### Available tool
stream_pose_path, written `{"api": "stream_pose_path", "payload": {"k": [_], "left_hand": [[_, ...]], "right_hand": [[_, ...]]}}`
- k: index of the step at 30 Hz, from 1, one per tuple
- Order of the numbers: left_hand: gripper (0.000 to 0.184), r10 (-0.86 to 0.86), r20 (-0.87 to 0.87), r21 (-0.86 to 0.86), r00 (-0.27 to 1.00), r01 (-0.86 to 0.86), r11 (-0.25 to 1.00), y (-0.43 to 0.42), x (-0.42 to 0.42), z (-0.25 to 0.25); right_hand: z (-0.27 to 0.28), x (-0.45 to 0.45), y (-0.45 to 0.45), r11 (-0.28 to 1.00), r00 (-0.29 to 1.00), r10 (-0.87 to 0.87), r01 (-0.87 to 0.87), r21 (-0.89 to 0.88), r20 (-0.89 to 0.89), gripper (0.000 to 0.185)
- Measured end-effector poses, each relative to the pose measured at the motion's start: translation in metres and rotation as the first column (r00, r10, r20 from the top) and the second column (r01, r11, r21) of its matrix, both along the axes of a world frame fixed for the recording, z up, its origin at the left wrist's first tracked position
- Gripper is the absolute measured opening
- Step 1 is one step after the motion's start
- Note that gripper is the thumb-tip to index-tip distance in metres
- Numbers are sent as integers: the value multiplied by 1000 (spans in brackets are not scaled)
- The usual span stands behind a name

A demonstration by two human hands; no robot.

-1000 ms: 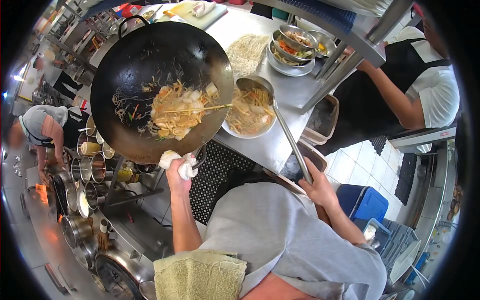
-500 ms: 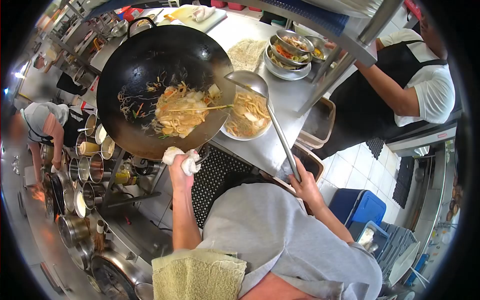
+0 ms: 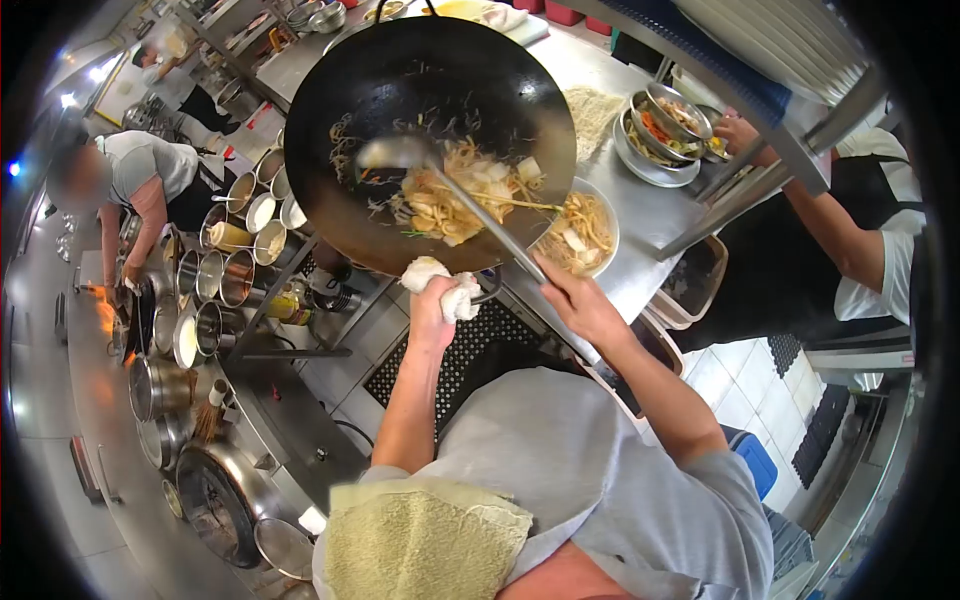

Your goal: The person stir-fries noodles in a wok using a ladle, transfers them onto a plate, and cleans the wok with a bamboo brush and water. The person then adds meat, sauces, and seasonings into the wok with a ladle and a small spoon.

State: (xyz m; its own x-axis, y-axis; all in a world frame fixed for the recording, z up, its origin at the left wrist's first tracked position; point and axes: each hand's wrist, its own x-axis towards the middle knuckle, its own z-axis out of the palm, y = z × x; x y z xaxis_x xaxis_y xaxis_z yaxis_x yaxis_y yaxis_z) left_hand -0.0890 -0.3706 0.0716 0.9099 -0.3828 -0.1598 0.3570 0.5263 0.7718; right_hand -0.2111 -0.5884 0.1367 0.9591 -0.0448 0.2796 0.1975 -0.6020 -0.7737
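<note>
Left hand [image 3: 432, 308] is closed around a white cloth [image 3: 425, 272] at the near rim of the wok [image 3: 430, 90]; right hand [image 3: 585, 310] is wrapped about the handle of a ladle [image 3: 398, 152], its blurred bowl over the wok. Some noodles [image 3: 582, 228] already lie on the plate [image 3: 613, 215] on the counter [image 3: 642, 222]; another heap [image 3: 437, 212] is left in the wok.
</note>
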Motion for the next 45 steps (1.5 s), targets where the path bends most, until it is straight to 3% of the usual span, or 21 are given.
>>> {"api": "stream_pose_path", "payload": {"k": [1, 3, 4, 6, 8, 10, 13, 16, 19, 22, 26, 28, 32, 33, 40, 45], "left_hand": [[21, -3, -2, 4, 1000, 3, 1000, -4, -2, 9], [20, -1, 4, 12, 1000, 0, 1000, -6, -6, 19], [20, -2, 1, 14, 1000, 2, 1000, -5, -6, 22], [21, -8, -4, 13, 1000, 8, 1000, -6, -8, 26], [20, -1, -16, -5, 1000, 1, 1000, -7, -6, 20], [17, 19, -47, -13, 999, -19, 1000, -11, -8, 20], [21, -3, -11, -19, 1000, 3, 1000, -15, -7, 17], [23, -14, 15, -6, 1000, 15, 1000, -18, -5, 11], [23, 18, -28, 0, 999, -18, 1000, -22, -6, 16], [24, 24, -34, -33, 999, -25, 999, -21, -2, 11], [22, 34, -25, -27, 999, -34, 999, -19, 1, 7], [19, 24, -10, -5, 1000, -24, 1000, -17, 0, 7], [17, 32, 3, 13, 999, -32, 999, -14, 5, 5], [17, 33, 13, 20, 999, -34, 999, -12, 6, 4], [22, 36, 42, 84, 998, -39, 996, -8, 6, 10], [21, 80, 6, 89, 997, -80, 993, -8, -7, 17]], "right_hand": [[-8, -8, -5, 999, 997, 14, -9, -52, 80, 46], [-3, -41, -31, 992, 984, -2, -20, -122, -179, 49], [-10, -55, -49, 962, 998, -31, 14, -273, -57, 52], [-14, -78, -91, 821, 994, -112, 92, -563, -1, 53], [10, -82, -108, 730, 989, -143, 134, -671, 41, 50], [18, -71, -110, 732, 980, -181, 193, -653, 86, 51], [18, -32, -71, 884, 970, -225, 244, -399, 93, 53], [-13, -8, -42, 955, 974, -194, 215, -203, 119, 53], [-17, -40, -38, 959, 980, -198, 188, -214, -28, 51], [-13, -91, -68, 848, 964, -252, 179, -499, -82, 50], [24, -128, -110, 741, 979, -190, 189, -644, 69, 50], [35, -139, -127, 656, 974, -225, 168, -736, 22, 52], [51, -154, -148, 627, 973, -230, 143, -766, -7, 47], [50, -157, -152, 614, 978, -199, 172, -770, 60, 54], [33, -169, -159, 714, 950, -310, 253, -653, 29, 52], [16, -116, -126, 901, 939, -345, 326, -287, -16, 51]]}}
